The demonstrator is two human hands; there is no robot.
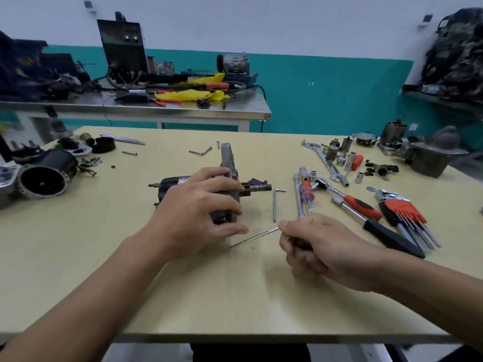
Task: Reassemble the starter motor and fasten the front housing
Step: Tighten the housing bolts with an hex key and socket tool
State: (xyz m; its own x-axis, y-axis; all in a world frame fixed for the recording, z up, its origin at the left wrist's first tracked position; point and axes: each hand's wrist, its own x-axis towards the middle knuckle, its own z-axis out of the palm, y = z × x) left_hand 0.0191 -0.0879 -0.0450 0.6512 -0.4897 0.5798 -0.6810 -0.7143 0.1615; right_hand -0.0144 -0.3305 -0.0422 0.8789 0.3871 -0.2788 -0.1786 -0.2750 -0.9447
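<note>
While left grip [198,212] clamped starter motor [170,182], our right grip [321,252] pinched long bolt [253,237]; we judged fastening step, next aligning bolt through front housing [226,155].

At frame centre the left hand [198,207] grips the starter motor [230,184] on the table [183,296]; just right, the right hand [321,252] pinches a thin rod [254,237].
</note>
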